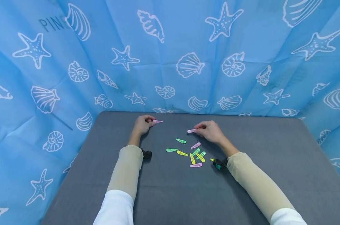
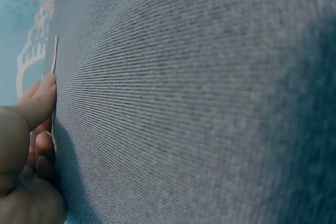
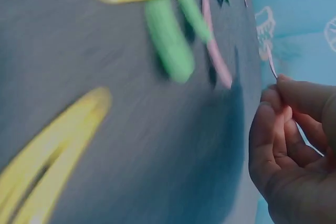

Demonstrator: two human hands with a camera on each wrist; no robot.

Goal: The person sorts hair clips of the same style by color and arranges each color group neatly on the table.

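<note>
Near the far left of the grey table, my left hand [image 1: 143,124] pinches a pink snap hair clip [image 1: 158,121] between thumb and fingers; in the left wrist view that clip [image 2: 55,53] is seen edge-on close to the cloth. My right hand [image 1: 210,131] pinches another pink hair clip [image 1: 190,131] by one end, its other end pointing left. The right wrist view shows this clip [image 3: 271,62] held at the fingertips above the surface. Below the right hand lies a loose group of clips: a pink clip [image 1: 195,145], a green clip [image 1: 181,141] and a yellow clip [image 1: 192,158] among them.
Several more clips lie mid-table, such as a green one [image 1: 171,150], a yellow one [image 1: 182,153] and a pink one [image 1: 196,165], some overlapping. A yellow tip [image 1: 212,159] shows beside the right wrist camera [image 1: 219,164]. A blue shell-print curtain [image 1: 170,75] hangs behind the table [image 1: 170,193].
</note>
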